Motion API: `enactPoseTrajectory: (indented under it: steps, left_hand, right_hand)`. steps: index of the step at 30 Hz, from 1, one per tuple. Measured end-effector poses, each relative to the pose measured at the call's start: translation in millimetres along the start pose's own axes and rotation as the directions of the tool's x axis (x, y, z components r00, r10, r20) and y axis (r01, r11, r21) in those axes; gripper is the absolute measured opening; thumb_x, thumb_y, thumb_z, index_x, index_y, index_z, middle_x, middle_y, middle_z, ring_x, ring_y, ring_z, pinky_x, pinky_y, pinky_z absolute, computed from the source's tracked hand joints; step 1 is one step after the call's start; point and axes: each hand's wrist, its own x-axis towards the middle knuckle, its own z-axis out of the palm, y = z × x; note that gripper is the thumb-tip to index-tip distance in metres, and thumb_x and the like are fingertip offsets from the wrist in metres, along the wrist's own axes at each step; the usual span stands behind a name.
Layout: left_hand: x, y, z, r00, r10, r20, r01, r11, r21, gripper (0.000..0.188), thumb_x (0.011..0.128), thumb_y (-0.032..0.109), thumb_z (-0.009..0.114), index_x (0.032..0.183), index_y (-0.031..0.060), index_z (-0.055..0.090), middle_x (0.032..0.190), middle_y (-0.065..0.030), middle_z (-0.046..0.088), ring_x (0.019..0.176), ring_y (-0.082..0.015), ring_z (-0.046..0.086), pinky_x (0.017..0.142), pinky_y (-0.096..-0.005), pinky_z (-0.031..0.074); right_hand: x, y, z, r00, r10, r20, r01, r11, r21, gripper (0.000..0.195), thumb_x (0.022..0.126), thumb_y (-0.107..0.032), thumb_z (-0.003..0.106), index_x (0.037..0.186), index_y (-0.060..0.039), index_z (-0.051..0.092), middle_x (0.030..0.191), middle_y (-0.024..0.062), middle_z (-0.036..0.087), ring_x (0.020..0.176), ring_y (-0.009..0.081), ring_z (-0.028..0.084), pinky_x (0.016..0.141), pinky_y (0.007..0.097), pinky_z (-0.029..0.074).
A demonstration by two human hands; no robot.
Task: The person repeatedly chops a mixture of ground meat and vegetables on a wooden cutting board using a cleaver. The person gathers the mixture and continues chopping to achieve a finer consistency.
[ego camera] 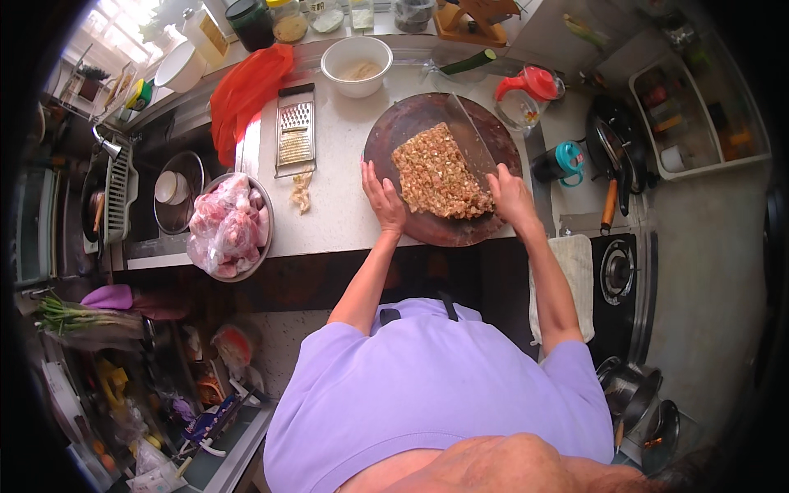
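On a round dark wooden chopping board (394, 126) lies a flat slab of minced meat (437, 175) with pale bits mixed through it. My right hand (513, 196) grips a cleaver (471, 138) at the board's right side. The broad blade points away from me, along the right edge of the mince, and its handle is hidden in my fist. My left hand (383, 198) rests flat at the board's left rim with its fingers apart, holding nothing, just left of the mince.
A metal bowl of bagged raw meat (228, 225) stands left by the sink. A box grater (296, 132), a red plastic bag (249, 92) and a white bowl (356, 68) sit behind. To the right are a red-lidded jug (527, 92), a teal-lidded cup (564, 161) and a gas burner (617, 271).
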Motion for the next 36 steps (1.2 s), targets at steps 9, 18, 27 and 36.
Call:
enactPoseTrajectory:
  steps: [9, 18, 27, 36]
  left_hand:
    - [-1, 4, 1, 0.999, 0.011, -0.047, -0.009, 0.999, 0.043, 0.048, 0.096, 0.018, 0.036, 0.139, -0.004, 0.036, 0.15, -0.0225, 0.028, 0.139, -0.0358, 0.026, 0.114, -0.0424, 0.022]
    - [-28, 29, 0, 0.984, -0.109, -0.141, 0.111, 0.994, 0.011, 0.048, 0.099, 0.022, 0.032, 0.138, -0.004, 0.038, 0.149, -0.0226, 0.03, 0.14, -0.0337, 0.027, 0.114, -0.0397, 0.022]
    - [-89, 48, 12, 0.916, -0.242, -0.32, 0.181, 0.961, -0.207, 0.046, 0.102, 0.021, 0.028, 0.141, -0.0028, 0.034, 0.15, -0.0193, 0.03, 0.141, -0.0294, 0.027, 0.115, -0.0375, 0.024]
    - [-100, 35, 5, 0.857, -0.35, -0.378, 0.182, 0.892, -0.414, 0.053, 0.103, 0.028, 0.027, 0.145, -0.0041, 0.025, 0.152, -0.0163, 0.025, 0.143, -0.0258, 0.022, 0.118, -0.0368, 0.017]
  right_hand:
    - [15, 1, -8, 0.972, -0.189, 0.138, 0.198, 0.979, -0.052, 0.023, 0.095, -0.022, 0.05, 0.094, 0.0009, 0.051, 0.077, 0.0273, 0.064, 0.08, 0.047, 0.062, 0.07, 0.0563, 0.049]
    - [21, 17, -9, 0.878, -0.416, 0.239, 0.441, 0.895, -0.063, 0.024, 0.095, -0.024, 0.051, 0.092, -0.0011, 0.048, 0.073, 0.0271, 0.063, 0.074, 0.0443, 0.063, 0.066, 0.0552, 0.049]
    - [24, 25, -5, 0.717, -0.62, 0.319, 0.663, 0.748, -0.036, 0.02, 0.094, -0.022, 0.052, 0.091, -0.002, 0.048, 0.065, 0.0221, 0.062, 0.067, 0.0417, 0.063, 0.061, 0.0526, 0.048]
    - [-11, 97, -25, 0.553, -0.76, 0.341, 0.807, 0.591, 0.008, 0.018, 0.091, -0.022, 0.058, 0.087, -0.008, 0.048, 0.067, 0.0147, 0.062, 0.062, 0.0348, 0.063, 0.053, 0.0454, 0.049]
